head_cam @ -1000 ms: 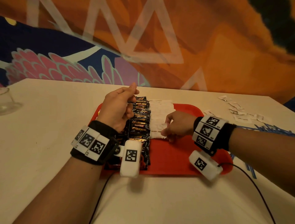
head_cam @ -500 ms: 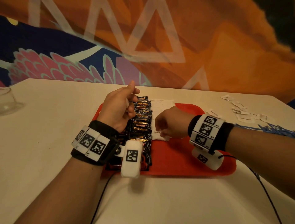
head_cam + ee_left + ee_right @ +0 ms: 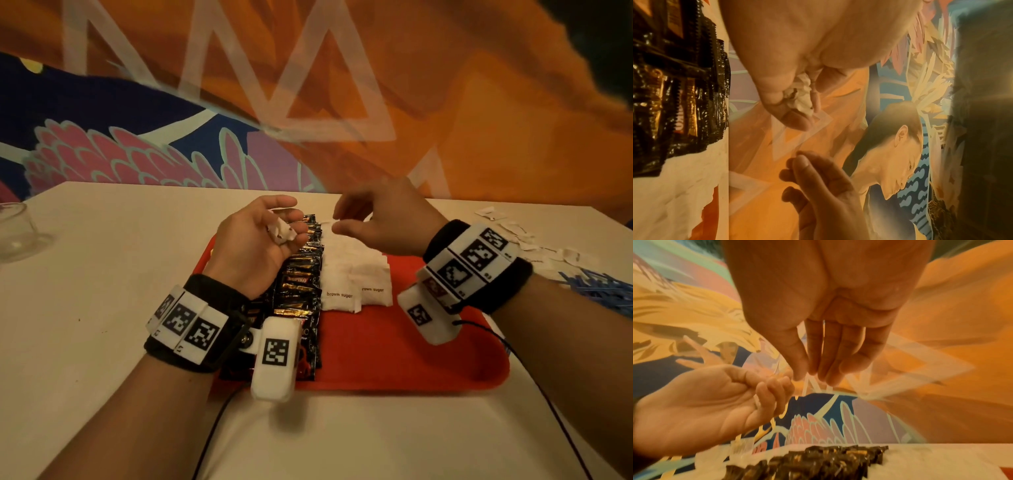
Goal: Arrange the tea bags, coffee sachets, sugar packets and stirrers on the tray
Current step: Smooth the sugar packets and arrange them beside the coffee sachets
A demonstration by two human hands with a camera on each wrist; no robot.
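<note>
- Sat on the table (image 3: 102,274): red tray (image 3: 394,359).
- Lay in rows on the tray: dark coffee (image 3: 301,284), with white sugar (image 3: 356,281) just beside it.
- Held white packets (image 3: 282,231) in curled fingers: left hand (image 3: 253,240).
- Hovered above the sugar, fingers loose, holding nothing: right hand (image 3: 380,219).

Coffee sachets (image 3: 297,279) read "KOPIKO"; sugar packets (image 3: 339,294) "brown sugar".

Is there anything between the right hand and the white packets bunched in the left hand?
Nothing visible. The right hand hangs open above the red tray, its fingertips a short gap from the white packets that the left hand holds in curled fingers. Only open air shows between them.
</note>
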